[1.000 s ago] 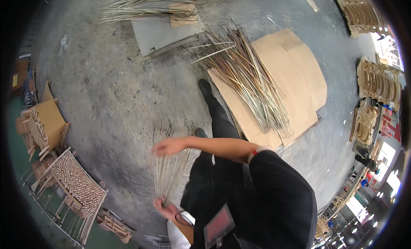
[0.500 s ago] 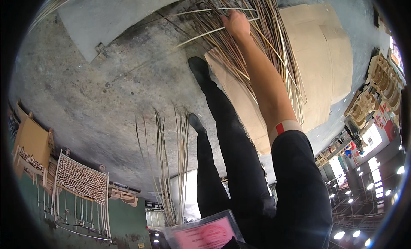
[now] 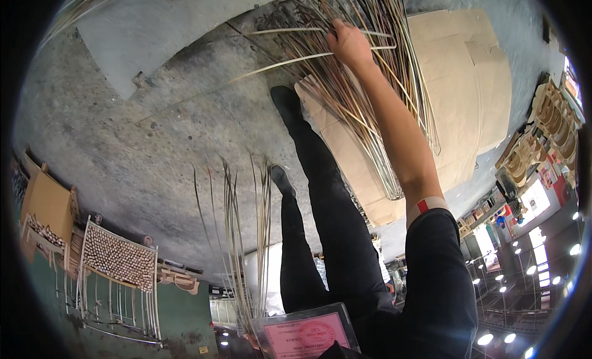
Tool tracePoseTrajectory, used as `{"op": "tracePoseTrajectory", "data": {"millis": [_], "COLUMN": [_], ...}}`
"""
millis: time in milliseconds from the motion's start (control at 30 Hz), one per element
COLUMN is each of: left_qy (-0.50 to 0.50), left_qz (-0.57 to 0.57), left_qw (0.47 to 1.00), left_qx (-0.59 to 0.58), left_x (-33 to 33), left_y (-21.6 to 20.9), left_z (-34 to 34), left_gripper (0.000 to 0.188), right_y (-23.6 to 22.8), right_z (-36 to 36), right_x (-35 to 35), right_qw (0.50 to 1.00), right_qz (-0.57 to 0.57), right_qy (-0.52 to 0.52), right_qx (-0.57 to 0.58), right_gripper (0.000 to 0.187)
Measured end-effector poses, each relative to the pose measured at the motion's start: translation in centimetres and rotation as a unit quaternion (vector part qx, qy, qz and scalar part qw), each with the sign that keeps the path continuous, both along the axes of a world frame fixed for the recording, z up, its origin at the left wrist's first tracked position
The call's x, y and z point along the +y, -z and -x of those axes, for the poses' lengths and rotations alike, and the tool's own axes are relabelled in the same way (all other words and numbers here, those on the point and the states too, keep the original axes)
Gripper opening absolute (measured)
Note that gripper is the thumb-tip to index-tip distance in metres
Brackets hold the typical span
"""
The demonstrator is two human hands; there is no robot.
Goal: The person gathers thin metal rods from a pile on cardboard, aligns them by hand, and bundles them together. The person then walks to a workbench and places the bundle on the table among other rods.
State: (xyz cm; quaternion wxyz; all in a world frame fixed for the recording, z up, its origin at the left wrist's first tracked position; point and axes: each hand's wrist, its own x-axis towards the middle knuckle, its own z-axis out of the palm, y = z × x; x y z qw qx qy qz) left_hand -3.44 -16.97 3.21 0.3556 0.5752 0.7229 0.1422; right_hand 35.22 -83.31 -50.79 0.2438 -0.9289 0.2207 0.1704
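Note:
Reaching forward, my right hand (image 3: 353,44) is closed around a thin pale rod (image 3: 277,64) bent back on itself like a hairpin. It is over a large heap of long, thin brown and pale rods (image 3: 364,121), which look like cane. The heap rests partly on flattened cardboard (image 3: 456,69). At the bottom edge, only a small part of my left hand (image 3: 251,342) shows, next to the lower ends of a smaller bunch of thin rods (image 3: 231,235) that it appears to grip. Most of its fingers are hidden behind a pink card in a clear sleeve (image 3: 308,333).
A grey sheet (image 3: 166,32) lies on the stained concrete floor at the far left. A metal rack (image 3: 120,257) stacked with round-ended sticks and a cardboard box (image 3: 48,202) stand at the lower left. Curved wooden parts (image 3: 552,121) are piled at the right.
My right hand has moved slightly right and nearer, and the bent pale rod has shifted right with it. The pink card has swung right, uncovering a bit of my left hand.

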Motion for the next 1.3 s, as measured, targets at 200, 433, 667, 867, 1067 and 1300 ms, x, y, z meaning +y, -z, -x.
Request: {"op": "tracePoseTrajectory", "data": {"millis": [200, 433, 667, 867, 1067, 1300], "left_qy": [0.005, 0.002, 0.01, 0.015, 0.024, 0.025], "left_qz": [0.006, 0.004, 0.01, 0.019, 0.035, 0.05], "left_qw": [1.0, 1.0, 1.0, 1.0, 0.999, 0.998], "left_qx": [-0.005, 0.011, -0.004, 0.003, -0.006, -0.009], "left_x": [0.2, 0.5, 1.5, 2.5, 3.7, 4.4], "left_y": [0.5, -0.7, -0.4, -1.1, -0.7, -0.6], "left_z": [-0.1, 0.8, 0.5, 0.9, 1.2, 1.6], "left_gripper": [0.036, 0.037, 0.038, 0.038, 0.039, 0.04], "right_y": [4.4, 6.3, 3.8, -3.3, -8.8, -12.6], "right_z": [0.9, 2.8, 1.9, 6.7, 10.1, 9.3], "right_x": [0.2, 0.2, 0.7, 6.0, 7.4, 1.3], "right_qw": [0.996, 0.99, 0.985, 0.992, 0.989, 0.892], "right_qz": [0.027, 0.017, -0.015, -0.035, -0.133, -0.35], "right_qy": [0.046, 0.061, 0.001, -0.054, -0.001, 0.014], "right_qx": [0.076, 0.122, 0.169, 0.105, 0.068, 0.287], "right_gripper": [0.039, 0.041, 0.037, 0.028, 0.028, 0.071]}}
